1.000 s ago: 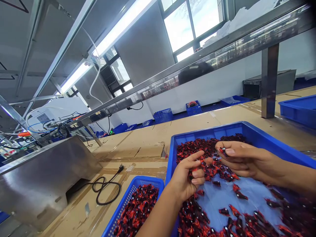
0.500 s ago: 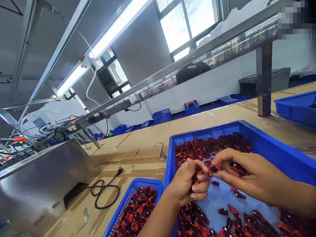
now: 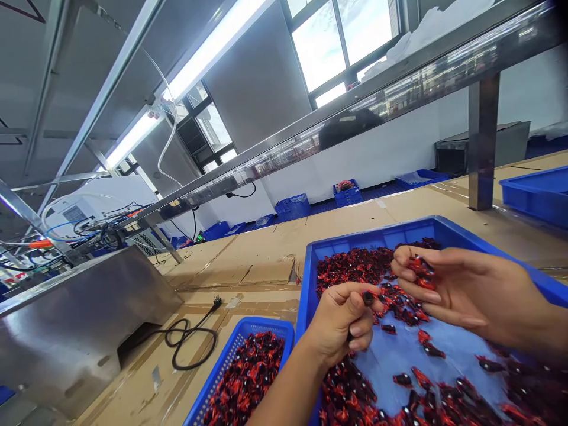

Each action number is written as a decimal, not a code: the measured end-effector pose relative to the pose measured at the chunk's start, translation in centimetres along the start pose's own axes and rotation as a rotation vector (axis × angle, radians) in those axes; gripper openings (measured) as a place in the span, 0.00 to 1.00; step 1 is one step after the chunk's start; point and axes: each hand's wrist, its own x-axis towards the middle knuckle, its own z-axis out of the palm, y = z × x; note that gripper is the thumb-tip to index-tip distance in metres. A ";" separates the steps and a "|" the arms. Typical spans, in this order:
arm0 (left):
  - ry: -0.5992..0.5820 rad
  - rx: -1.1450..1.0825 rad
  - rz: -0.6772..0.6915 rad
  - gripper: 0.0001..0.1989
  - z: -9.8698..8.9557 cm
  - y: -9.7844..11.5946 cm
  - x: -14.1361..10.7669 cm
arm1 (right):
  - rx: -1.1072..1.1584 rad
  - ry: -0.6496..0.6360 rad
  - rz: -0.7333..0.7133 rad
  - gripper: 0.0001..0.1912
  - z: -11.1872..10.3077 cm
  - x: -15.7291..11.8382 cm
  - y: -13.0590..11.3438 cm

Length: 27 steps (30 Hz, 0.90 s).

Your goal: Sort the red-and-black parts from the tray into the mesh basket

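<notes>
Small glossy red-and-black pieces [image 3: 355,269], of a kind I cannot make out, lie heaped in a large blue tray [image 3: 306,278]. Over the tray's left part, my left hand [image 3: 344,322] is closed, with a dark piece [image 3: 368,298] pinched between thumb and forefinger. Its curled lower fingers hide whatever else is in the palm. Higher and to the right, my right hand [image 3: 461,284] holds a few red-and-black pieces [image 3: 421,272] in its bent fingers. The two hands are apart. Beneath them, several loose pieces [image 3: 430,346] are scattered over the tray's pale blue floor.
A blue perforated basket [image 3: 242,325] full of similar pieces stands left of the tray. A black power cord [image 3: 190,349] lies on the cardboard-covered bench [image 3: 248,260], near a metal housing [image 3: 84,319]. Another blue tray [image 3: 536,192] sits at right, beyond a metal post [image 3: 483,142].
My right hand has moved up and away from my left hand, turning so the pieces in its fingers show. My left hand stays nearly in place, its forefinger now straighter.
</notes>
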 end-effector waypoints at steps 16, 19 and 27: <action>0.040 0.152 -0.212 0.29 0.3 -0.2 0.2 | -0.340 0.053 0.130 0.25 0.6 0.2 0.6; 0.223 -0.025 -0.317 0.32 0.1 0.1 0.5 | 0.080 0.086 0.319 0.23 -0.3 0.9 0.3; 0.515 -0.356 -0.389 0.27 -0.2 0.3 1.0 | -0.985 0.058 -0.134 0.17 0.9 0.2 2.9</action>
